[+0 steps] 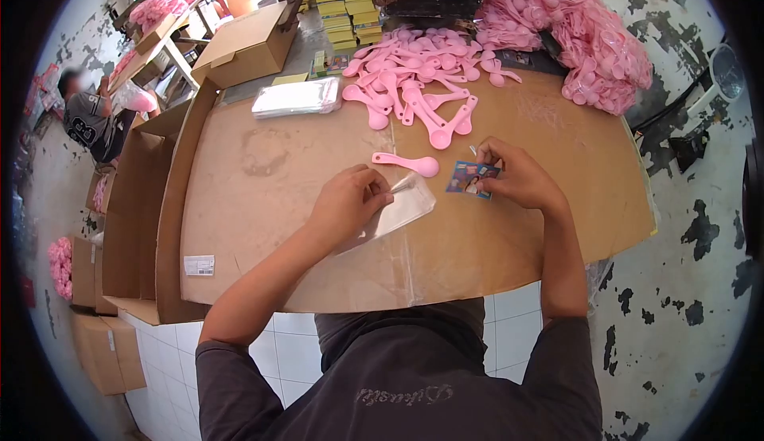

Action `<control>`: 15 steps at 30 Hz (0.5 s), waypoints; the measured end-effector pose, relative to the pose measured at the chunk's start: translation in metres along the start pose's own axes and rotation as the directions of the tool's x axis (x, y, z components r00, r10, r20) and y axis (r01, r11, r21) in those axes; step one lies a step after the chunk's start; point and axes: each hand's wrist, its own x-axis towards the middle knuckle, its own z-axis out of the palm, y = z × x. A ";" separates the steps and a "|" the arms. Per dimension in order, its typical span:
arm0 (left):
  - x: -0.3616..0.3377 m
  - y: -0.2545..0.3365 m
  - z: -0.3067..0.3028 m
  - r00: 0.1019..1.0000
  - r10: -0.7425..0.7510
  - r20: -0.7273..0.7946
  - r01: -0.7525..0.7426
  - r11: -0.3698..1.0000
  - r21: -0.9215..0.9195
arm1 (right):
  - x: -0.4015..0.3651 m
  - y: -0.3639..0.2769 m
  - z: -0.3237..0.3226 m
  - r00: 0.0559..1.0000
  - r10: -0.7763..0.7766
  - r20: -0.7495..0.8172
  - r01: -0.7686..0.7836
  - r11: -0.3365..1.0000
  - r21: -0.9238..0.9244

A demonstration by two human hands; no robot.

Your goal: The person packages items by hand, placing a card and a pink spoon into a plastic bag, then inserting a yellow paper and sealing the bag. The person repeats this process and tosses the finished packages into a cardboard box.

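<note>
My left hand [356, 200] pinches the edge of a clear plastic bag [410, 206], which lies slanted over the cardboard-covered table. Between the fingers of my right hand [513, 174] is a small printed card [463, 178], mostly blue with a picture on it. A single pink measuring spoon [407, 163] lies just beyond the bag, apart from both hands. Farther back spreads a loose heap of pink measuring spoons [430, 67]. To its left sits a stack of clear plastic bags [297, 97].
Bagged pink spoons [593, 43] are piled at the back right. Stacks of yellow-edged cards [348, 7] stand at the back. An open carton [151, 218] adjoins the table's left edge, with a closed box [247, 43] behind. A person [91, 115] sits far left.
</note>
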 end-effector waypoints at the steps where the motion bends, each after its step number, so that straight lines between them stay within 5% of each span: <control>1: -0.001 -0.001 0.000 0.999 -0.027 -0.016 0.025 0.995 -0.095 | 0.000 -0.005 -0.001 1.000 -0.006 0.007 0.006 0.995 0.098; 5: -0.006 -0.005 -0.002 0.996 -0.071 -0.059 0.050 0.953 -0.300 | 0.005 -0.022 0.017 0.995 -0.084 0.049 0.049 0.873 0.486; 8: -0.005 -0.009 0.000 0.997 -0.026 -0.069 0.004 0.954 -0.301 | 0.006 -0.025 0.034 0.979 -0.121 0.162 0.047 0.916 0.398; 11: -0.004 -0.009 -0.001 0.998 -0.032 -0.049 0.016 0.957 -0.288 | 0.012 -0.029 0.052 0.925 -0.366 0.106 0.327 0.905 0.273; 15: -0.006 -0.005 -0.001 0.993 -0.093 -0.072 0.059 0.922 -0.384 | 0.014 -0.031 0.064 0.875 -0.462 0.141 0.423 0.874 0.239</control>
